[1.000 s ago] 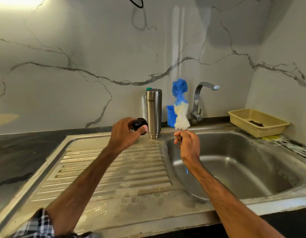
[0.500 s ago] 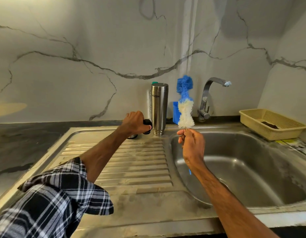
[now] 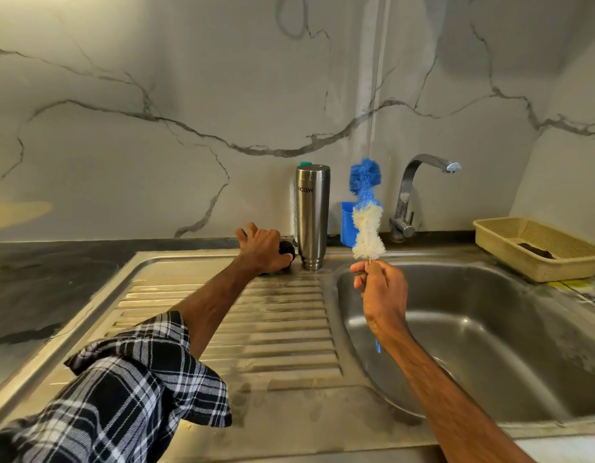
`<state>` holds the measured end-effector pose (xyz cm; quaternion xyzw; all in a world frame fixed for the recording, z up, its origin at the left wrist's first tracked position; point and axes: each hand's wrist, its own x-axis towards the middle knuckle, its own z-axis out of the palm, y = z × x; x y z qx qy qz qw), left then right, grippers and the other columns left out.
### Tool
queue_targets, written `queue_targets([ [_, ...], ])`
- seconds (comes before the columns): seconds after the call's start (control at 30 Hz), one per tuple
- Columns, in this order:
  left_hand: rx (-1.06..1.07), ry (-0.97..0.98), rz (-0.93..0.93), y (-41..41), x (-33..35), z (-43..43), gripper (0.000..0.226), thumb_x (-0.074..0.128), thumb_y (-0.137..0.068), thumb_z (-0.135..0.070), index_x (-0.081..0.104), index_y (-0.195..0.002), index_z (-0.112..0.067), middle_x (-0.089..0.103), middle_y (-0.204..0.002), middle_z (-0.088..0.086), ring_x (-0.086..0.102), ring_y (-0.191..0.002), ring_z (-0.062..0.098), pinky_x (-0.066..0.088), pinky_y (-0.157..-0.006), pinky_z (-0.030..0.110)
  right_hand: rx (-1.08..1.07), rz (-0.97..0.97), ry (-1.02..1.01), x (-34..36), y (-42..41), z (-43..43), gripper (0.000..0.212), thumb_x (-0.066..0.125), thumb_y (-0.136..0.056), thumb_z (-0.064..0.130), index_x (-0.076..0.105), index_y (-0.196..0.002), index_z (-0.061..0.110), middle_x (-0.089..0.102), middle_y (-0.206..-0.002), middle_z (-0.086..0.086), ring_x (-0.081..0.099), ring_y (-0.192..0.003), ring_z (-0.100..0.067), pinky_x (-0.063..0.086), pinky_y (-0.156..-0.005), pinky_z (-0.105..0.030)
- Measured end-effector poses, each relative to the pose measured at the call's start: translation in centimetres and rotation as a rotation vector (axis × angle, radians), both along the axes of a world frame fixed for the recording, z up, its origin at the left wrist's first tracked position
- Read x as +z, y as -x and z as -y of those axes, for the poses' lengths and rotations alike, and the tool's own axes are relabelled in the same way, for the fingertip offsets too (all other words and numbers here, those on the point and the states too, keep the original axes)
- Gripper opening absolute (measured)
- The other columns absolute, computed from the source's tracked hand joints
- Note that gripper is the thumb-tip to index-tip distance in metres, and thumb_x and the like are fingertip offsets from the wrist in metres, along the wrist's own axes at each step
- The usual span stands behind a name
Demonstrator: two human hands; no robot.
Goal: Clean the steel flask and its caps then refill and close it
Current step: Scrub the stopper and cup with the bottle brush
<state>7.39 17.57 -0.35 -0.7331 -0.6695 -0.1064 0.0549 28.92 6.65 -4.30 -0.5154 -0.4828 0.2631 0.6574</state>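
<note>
The steel flask (image 3: 312, 217) stands upside down, mouth on the drainboard, at the back between drainboard and basin. Just left of it my left hand (image 3: 261, 249) rests low on the drainboard, fingers curled over a black cap (image 3: 286, 249) that touches the steel surface. My right hand (image 3: 380, 289) is shut on the thin handle of a bottle brush (image 3: 365, 212), held upright over the basin's left rim, its white and blue bristles pointing up. The handle's blue tip shows below my wrist.
The sink basin (image 3: 489, 345) lies to the right, with the tap (image 3: 419, 192) behind it. A blue cup (image 3: 347, 223) stands behind the brush. A beige plastic basket (image 3: 536, 248) sits at the far right. The ribbed drainboard (image 3: 256, 329) spreads below my left arm.
My left hand has gone from holding the black cap in the air down to the drainboard beside the flask. The brush in my right hand has stayed upright.
</note>
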Motion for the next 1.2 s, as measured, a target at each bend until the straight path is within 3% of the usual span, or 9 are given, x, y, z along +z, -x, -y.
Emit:
queue_targets([
  [0.27, -0.019, 0.029, 0.013, 0.2, -1.0, -0.1, 0.041, 0.059, -0.093, -0.055, 0.061, -0.109, -0.018, 0.053, -0.102, 0.003, 0.039, -0.124, 0.031, 0.027, -0.101, 0.05, -0.009, 0.025, 0.037, 0.0, -0.1, 0.0, 0.035, 0.045, -0.102, 0.014, 0.069, -0.077, 0.016, 0.065, -0.065, -0.004, 0.058, -0.062, -0.012, 0.045, -0.066, -0.033],
  [0.43, 0.004, 0.057, -0.009, 1.2, 0.0, 0.2, 0.064, 0.057, -0.089, -0.066, 0.053, -0.123, -0.012, 0.054, -0.13, 0.014, 0.043, -0.125, 0.036, 0.034, -0.104, 0.052, -0.009, 0.004, 0.048, 0.1, -0.2, 0.0, 0.034, 0.046, -0.102, 0.014, 0.07, -0.078, 0.013, 0.065, -0.066, -0.005, 0.058, -0.063, -0.013, 0.046, -0.067, -0.034],
  [0.53, -0.003, 0.198, -0.042, 2.9, 0.4, 0.2, 0.067, 0.058, -0.085, -0.062, 0.05, -0.127, -0.01, 0.05, -0.135, 0.018, 0.046, -0.127, 0.04, 0.039, -0.105, 0.055, -0.011, -0.021, 0.051, 0.3, -0.1, 0.0, 0.034, 0.046, -0.101, 0.012, 0.069, -0.077, 0.014, 0.065, -0.065, -0.004, 0.059, -0.063, -0.013, 0.048, -0.068, -0.034],
  [0.63, -0.061, 0.234, -0.008, 4.3, 0.1, 0.6, 0.051, 0.061, -0.085, -0.046, 0.054, -0.123, -0.012, 0.055, -0.134, 0.015, 0.053, -0.121, 0.036, 0.047, -0.101, 0.049, -0.013, -0.019, 0.054, 0.3, -0.1, 0.0, 0.032, 0.046, -0.101, 0.012, 0.07, -0.081, 0.008, 0.064, -0.065, -0.004, 0.057, -0.062, -0.012, 0.046, -0.065, -0.03],
  [0.77, -0.065, 0.12, 0.163, 5.0, -0.3, 1.4, 0.041, 0.065, -0.093, -0.024, 0.051, -0.126, -0.004, 0.057, -0.127, 0.015, 0.055, -0.109, 0.03, 0.049, -0.086, 0.039, -0.032, -0.034, 0.053, 0.5, -0.4, 0.1, 0.032, 0.045, -0.101, 0.011, 0.07, -0.083, 0.005, 0.063, -0.064, -0.003, 0.055, -0.059, -0.01, 0.042, -0.06, -0.025],
  [0.93, -0.044, 0.065, 0.433, 7.0, -0.2, 3.3, 0.052, 0.083, -0.081, -0.034, 0.055, -0.118, -0.01, 0.062, -0.115, 0.008, 0.064, -0.096, 0.023, 0.054, -0.072, 0.033, -0.057, -0.074, 0.055, 1.0, -0.8, 0.4, 0.032, 0.046, -0.1, 0.01, 0.07, -0.079, 0.009, 0.064, -0.063, -0.003, 0.057, -0.061, -0.013, 0.046, -0.064, -0.03],
  [1.07, -0.109, 0.156, 1.057, 4.9, 2.0, 8.5, 0.047, 0.081, -0.085, -0.023, 0.055, -0.122, -0.011, 0.068, -0.11, 0.01, 0.074, -0.091, 0.026, 0.061, -0.069, 0.032, -0.08, -0.077, 0.03, 1.7, -1.2, 2.0, 0.031, 0.047, -0.1, 0.01, 0.071, -0.079, 0.008, 0.064, -0.064, -0.003, 0.057, -0.061, -0.011, 0.045, -0.063, -0.024],
  [1.13, -0.216, 0.259, 1.282, 3.2, 3.3, 11.1, 0.054, 0.078, -0.084, -0.026, 0.057, -0.13, -0.007, 0.071, -0.114, 0.017, 0.074, -0.097, 0.029, 0.062, -0.076, 0.034, -0.12, -0.001, 0.014, 2.1, -1.9, 3.4, 0.03, 0.047, -0.1, 0.01, 0.072, -0.083, 0.008, 0.065, -0.067, -0.002, 0.057, -0.061, -0.008, 0.042, -0.058, -0.016],
  [1.2, -0.33, 0.328, 1.451, 1.1, 4.3, 12.9, 0.054, 0.075, -0.083, -0.031, 0.061, -0.128, -0.004, 0.072, -0.117, 0.02, 0.073, -0.103, 0.032, 0.061, -0.082, 0.036, -0.172, 0.119, 0.016, 2.6, -3.1, 4.8, 0.028, 0.047, -0.1, 0.012, 0.072, -0.087, 0.012, 0.067, -0.072, 0.0, 0.057, -0.065, -0.005, 0.039, -0.058, -0.018],
])
